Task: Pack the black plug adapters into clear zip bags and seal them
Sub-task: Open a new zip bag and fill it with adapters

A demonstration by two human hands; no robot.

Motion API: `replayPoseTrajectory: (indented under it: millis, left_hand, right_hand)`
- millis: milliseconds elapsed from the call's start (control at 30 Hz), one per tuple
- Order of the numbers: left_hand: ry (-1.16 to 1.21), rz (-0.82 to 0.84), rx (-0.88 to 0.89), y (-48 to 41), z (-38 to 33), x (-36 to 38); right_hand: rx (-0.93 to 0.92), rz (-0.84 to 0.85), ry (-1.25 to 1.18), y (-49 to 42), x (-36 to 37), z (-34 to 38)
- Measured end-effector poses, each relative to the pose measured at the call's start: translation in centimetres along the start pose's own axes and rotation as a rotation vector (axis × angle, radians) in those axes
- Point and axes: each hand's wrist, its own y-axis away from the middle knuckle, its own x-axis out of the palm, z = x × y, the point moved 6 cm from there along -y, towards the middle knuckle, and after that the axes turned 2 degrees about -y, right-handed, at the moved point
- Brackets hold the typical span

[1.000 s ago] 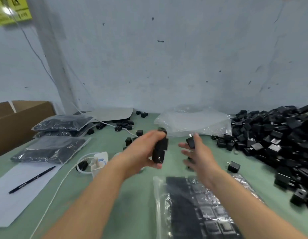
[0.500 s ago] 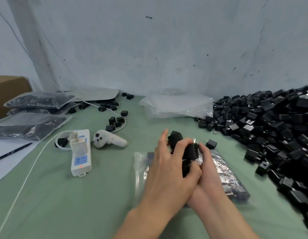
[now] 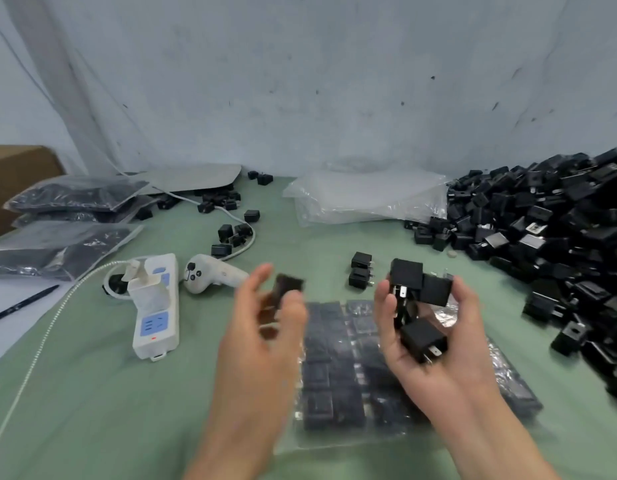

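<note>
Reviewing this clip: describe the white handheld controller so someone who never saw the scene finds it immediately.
On the green table, look left of the left hand to the long white power strip. The controller lies just right of the strip's far end. Unlike the flat strip with blue sockets, it is rounded, with small dark buttons on its head.

No readable text or labels anywhere

Black plug adapters lie bunched in the right hand above a flat, row-packed clear zip bag.
</note>
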Motion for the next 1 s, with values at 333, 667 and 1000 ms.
replayPoseTrajectory:
  millis: [333,667,1000]
  left_hand:
    - [-0.658,0.256,-0.127,-1.6,8.1,-4.3]
    - [-0.752,0.333,0.040,-2.2,6.6,-3.0]
    - [-0.596,0.351,-0.052,-3.1,7.4,-3.0]
  right_hand:
    - [-0.047,0.092,0.003,-0.2,1.0,2.6]
    - [-0.109,0.063,-0.066,-0.6,1.1,3.8]
    - [-0.100,0.014,-0.023,-1.1,0.5,4.4]
